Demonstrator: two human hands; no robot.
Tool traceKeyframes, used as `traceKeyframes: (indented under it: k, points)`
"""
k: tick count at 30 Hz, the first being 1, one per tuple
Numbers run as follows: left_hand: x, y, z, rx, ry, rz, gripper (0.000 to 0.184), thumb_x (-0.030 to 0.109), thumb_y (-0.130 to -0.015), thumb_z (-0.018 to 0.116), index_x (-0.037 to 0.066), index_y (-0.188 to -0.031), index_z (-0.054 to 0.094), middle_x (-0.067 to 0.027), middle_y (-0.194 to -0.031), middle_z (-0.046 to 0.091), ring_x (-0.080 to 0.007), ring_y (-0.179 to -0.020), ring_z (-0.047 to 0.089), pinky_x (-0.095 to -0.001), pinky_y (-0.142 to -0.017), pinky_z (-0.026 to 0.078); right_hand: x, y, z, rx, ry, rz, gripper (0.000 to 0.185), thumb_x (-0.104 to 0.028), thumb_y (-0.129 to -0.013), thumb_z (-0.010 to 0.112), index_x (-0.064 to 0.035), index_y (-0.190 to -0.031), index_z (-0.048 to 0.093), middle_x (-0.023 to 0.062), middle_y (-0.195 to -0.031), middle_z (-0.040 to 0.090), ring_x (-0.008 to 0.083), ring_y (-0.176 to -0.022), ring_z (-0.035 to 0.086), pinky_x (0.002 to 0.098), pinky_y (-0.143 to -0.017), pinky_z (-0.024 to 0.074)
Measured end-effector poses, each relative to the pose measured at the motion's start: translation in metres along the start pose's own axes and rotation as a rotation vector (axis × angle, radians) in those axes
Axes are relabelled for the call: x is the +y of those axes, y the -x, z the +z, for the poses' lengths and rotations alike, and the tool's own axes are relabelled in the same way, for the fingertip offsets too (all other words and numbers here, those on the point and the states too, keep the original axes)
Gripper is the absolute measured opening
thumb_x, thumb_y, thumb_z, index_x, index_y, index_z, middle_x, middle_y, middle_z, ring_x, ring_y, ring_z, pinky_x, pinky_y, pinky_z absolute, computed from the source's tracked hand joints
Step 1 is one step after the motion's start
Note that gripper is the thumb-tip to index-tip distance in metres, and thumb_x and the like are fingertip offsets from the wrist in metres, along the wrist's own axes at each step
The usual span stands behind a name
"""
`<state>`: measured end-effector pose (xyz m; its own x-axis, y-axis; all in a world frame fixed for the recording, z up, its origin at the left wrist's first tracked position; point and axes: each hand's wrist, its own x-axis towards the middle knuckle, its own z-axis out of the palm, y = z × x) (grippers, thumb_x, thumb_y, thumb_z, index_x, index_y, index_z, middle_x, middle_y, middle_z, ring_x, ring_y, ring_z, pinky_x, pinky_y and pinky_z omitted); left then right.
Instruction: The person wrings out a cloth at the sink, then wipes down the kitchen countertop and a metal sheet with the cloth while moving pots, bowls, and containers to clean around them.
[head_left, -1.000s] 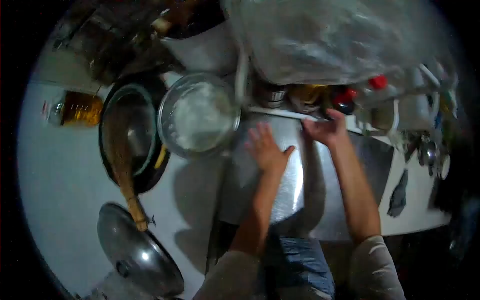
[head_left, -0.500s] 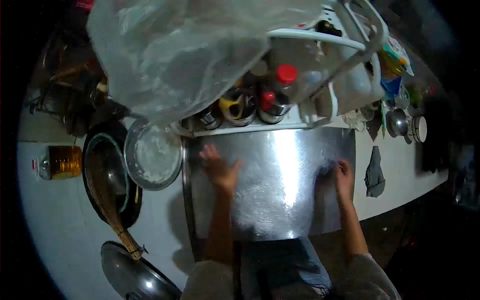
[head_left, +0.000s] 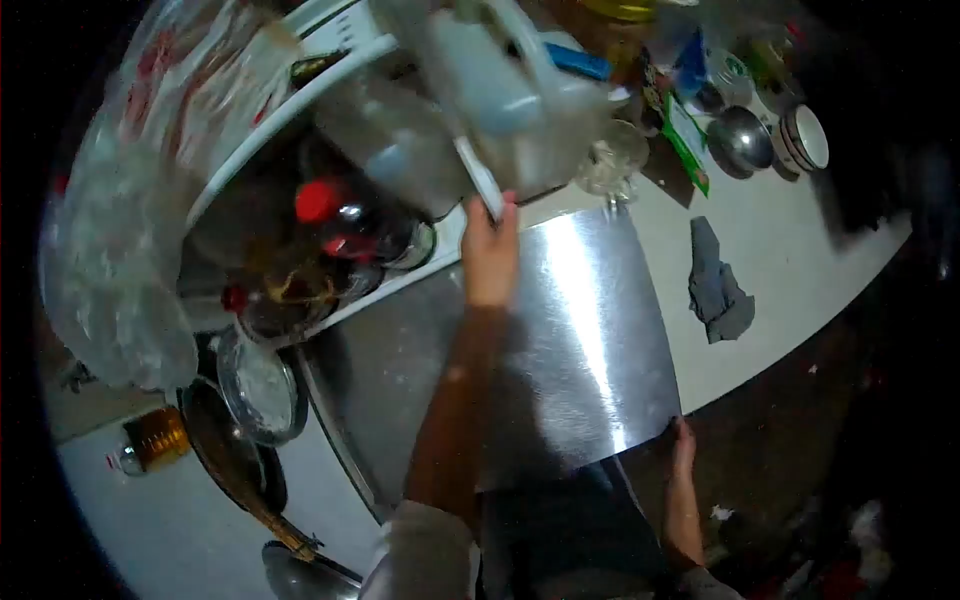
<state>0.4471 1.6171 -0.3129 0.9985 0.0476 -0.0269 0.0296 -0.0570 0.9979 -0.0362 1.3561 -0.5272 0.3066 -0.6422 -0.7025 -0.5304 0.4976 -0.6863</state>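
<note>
My left hand [head_left: 490, 255] is closed around a white post [head_left: 478, 178] of the white rack [head_left: 420, 262], at the back edge of a shiny metal board [head_left: 560, 330]. My right hand [head_left: 683, 455] is at the board's near right corner, seen edge-on. Its fingers are partly hidden, so whether they grip the corner cannot be made out. Inside the rack stand dark bottles, one with a red cap [head_left: 318, 201], and a large cloudy plastic jug [head_left: 500, 95].
A grey cloth [head_left: 718, 290] lies right of the board, below a metal bowl [head_left: 740, 142] and stacked bowls [head_left: 806, 140]. To the left are a pan of white powder [head_left: 262, 388], a wok with a straw brush [head_left: 240, 480], an oil bottle [head_left: 155, 440] and a hanging plastic bag [head_left: 120, 260].
The view has turned, so the rack and board now appear tilted. My left hand has gone from lying spread on the board to gripping the rack's post; my right hand has moved to the near corner.
</note>
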Motion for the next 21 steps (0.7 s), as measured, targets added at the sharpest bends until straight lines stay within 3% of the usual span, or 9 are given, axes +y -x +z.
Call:
traceKeyframes:
  k: [1,2,4,7,8,10,14,18,21]
  points:
    - [-0.009,-0.011,0.000,-0.034,-0.044,0.014,0.026,0.015,-0.089,0.056,0.000,-0.111,0.053,-0.0072,-0.093,0.060,-0.0145,-0.086,0.057,-0.0290,-0.075,0.046,0.004,0.016,0.015,-0.041,-0.029,0.082,0.032,-0.030,-0.089,0.054,-0.0057,-0.111,0.053,0.0048,-0.093,0.057,0.0179,-0.077,0.054,0.0305,-0.059,0.0456]
    - [0.022,-0.015,-0.005,-0.122,-0.101,-0.145,0.022,0.016,-0.090,0.056,-0.001,-0.105,0.054,-0.0077,-0.091,0.061,-0.0132,-0.082,0.058,-0.0276,-0.072,0.046,0.003,0.034,0.032,-0.058,-0.015,0.123,0.032,-0.029,-0.089,0.052,-0.0052,-0.110,0.053,0.0050,-0.093,0.057,0.0176,-0.077,0.055,0.0302,-0.059,0.0463]
    - [0.010,-0.017,-0.008,-0.133,-0.092,0.016,0.021,0.019,-0.091,0.056,-0.001,-0.098,0.055,-0.0075,-0.087,0.063,-0.0115,-0.079,0.058,-0.0259,-0.071,0.046,-0.012,0.064,0.058,-0.089,-0.042,0.162,0.030,-0.028,-0.091,0.049,-0.0042,-0.108,0.053,0.0052,-0.091,0.058,0.0172,-0.075,0.056,0.0295,-0.058,0.0477]
    - [0.009,-0.019,-0.011,-0.105,-0.192,-0.008,0.023,0.021,-0.091,0.056,-0.001,-0.097,0.056,-0.0067,-0.084,0.063,-0.0115,-0.079,0.059,-0.0257,-0.070,0.046,-0.073,0.102,0.089,-0.165,-0.253,0.196,0.019,-0.015,-0.087,0.050,-0.0027,-0.101,0.054,0.0057,-0.082,0.056,0.0173,-0.067,0.055,0.0298,-0.059,0.0499]
    - [0.028,-0.015,-0.008,-0.069,-0.353,-0.076,0.025,0.023,-0.091,0.057,-0.001,-0.097,0.057,-0.0063,-0.084,0.063,-0.0102,-0.077,0.057,-0.0259,-0.071,0.045,-0.077,0.105,0.093,-0.192,-0.163,0.200,0.017,-0.011,-0.084,0.050,-0.0022,-0.099,0.054,0.0056,-0.080,0.055,0.0173,-0.067,0.055,0.0294,-0.058,0.0492]
    - [0.030,-0.009,-0.003,-0.014,-0.220,-0.097,0.027,0.026,-0.090,0.058,-0.001,-0.094,0.059,-0.0043,-0.083,0.063,-0.0086,-0.074,0.054,-0.0254,-0.072,0.044,-0.103,0.117,0.099,-0.203,-0.104,0.196,0.017,-0.002,-0.078,0.050,0.0001,-0.095,0.053,0.0069,-0.077,0.053,0.0183,-0.067,0.056,0.0310,-0.059,0.0519]
    - [0.034,-0.013,-0.005,-0.093,-0.185,-0.083,0.024,0.022,-0.091,0.058,-0.002,-0.092,0.059,-0.0030,-0.081,0.061,-0.0095,-0.075,0.055,-0.0246,-0.075,0.044,-0.110,0.105,0.089,-0.208,-0.032,0.390,0.018,-0.002,-0.074,0.052,0.0019,-0.092,0.052,0.0099,-0.076,0.053,0.0194,-0.065,0.058,0.0351,-0.067,0.0567]
    - [0.040,-0.010,-0.006,-0.090,-0.189,-0.112,0.023,0.020,-0.090,0.059,-0.003,-0.093,0.058,-0.0040,-0.081,0.061,-0.0102,-0.077,0.056,-0.0245,-0.076,0.044,-0.122,0.104,0.087,-0.320,0.155,0.335,0.021,-0.005,-0.074,0.053,0.0014,-0.094,0.053,0.0103,-0.078,0.054,0.0198,-0.067,0.059,0.0340,-0.067,0.0566]
    - [0.029,-0.015,-0.012,-0.101,-0.097,-0.087,0.023,0.020,-0.090,0.059,-0.003,-0.093,0.058,-0.0041,-0.081,0.061,-0.0108,-0.078,0.057,-0.0246,-0.077,0.044,-0.133,0.109,0.091,-0.362,-0.196,0.399,0.025,-0.010,-0.076,0.055,0.0020,-0.098,0.055,0.0093,-0.079,0.055,0.0197,-0.071,0.059,0.0332,-0.070,0.0563]
